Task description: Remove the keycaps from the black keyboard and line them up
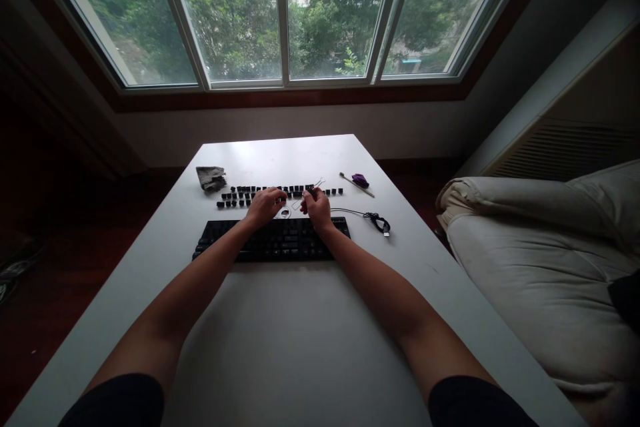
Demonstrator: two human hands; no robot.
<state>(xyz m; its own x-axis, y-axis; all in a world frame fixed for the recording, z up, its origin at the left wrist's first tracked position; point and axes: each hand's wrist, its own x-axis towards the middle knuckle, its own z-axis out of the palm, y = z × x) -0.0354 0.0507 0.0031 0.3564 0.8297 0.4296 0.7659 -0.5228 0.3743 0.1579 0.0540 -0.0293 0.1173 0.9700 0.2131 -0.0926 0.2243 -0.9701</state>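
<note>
A black keyboard (273,240) lies across the white table under my forearms. Beyond it, small black keycaps (241,195) stand in rows. My left hand (267,205) is over the right part of these rows, fingers curled down; what lies between its fingertips is hidden. Close beside it, my right hand (317,205) is closed around a wire keycap puller (319,182), whose thin wire end sticks out past the fingers. A small round object (285,212) with a pale rim rests between the hands, just behind the keyboard.
A crumpled grey cloth (211,178) lies at the far left of the white table (300,347). To the right are a thin brush (357,185), a purple item (360,180) and the coiled USB cable (377,221). A pale sofa (530,267) stands right of the table.
</note>
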